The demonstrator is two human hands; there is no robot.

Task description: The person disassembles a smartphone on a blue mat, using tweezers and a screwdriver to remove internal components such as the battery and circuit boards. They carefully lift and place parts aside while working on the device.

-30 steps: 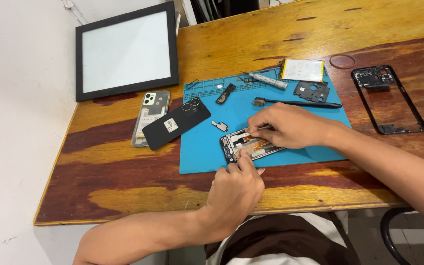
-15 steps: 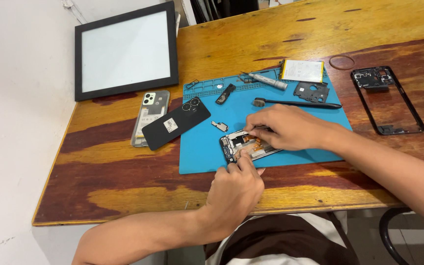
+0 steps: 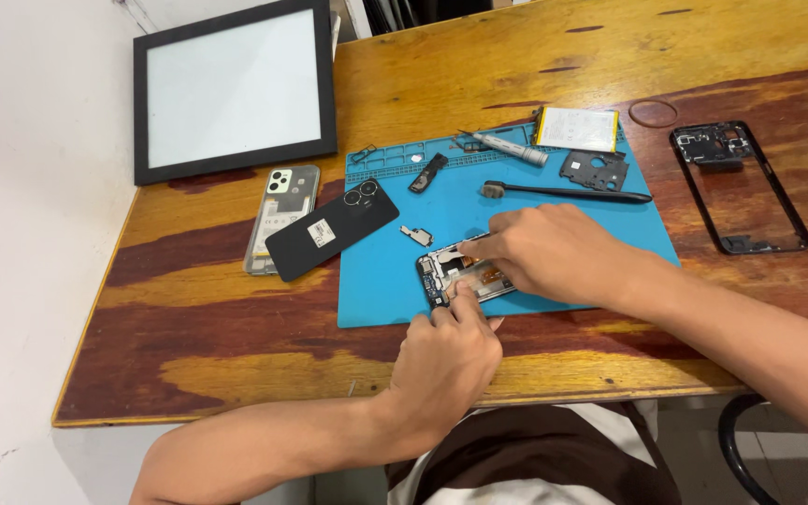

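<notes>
Wooden tabletop (image 3: 563, 56) carries a blue mat (image 3: 395, 281); left hand (image 3: 446, 360) steadies the opened phone (image 3: 460, 276), right hand (image 3: 549, 252) pinches a small tool onto it.

The right hand (image 3: 554, 252) is edging slightly along the opened phone (image 3: 465, 274) on the blue mat (image 3: 385, 281). The left hand (image 3: 446, 360) is perhaps pressing closer against the phone's near edge.

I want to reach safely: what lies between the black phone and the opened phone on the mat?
Head view: one small metal part on the blue mat, between the black phone and the opened phone.
</notes>
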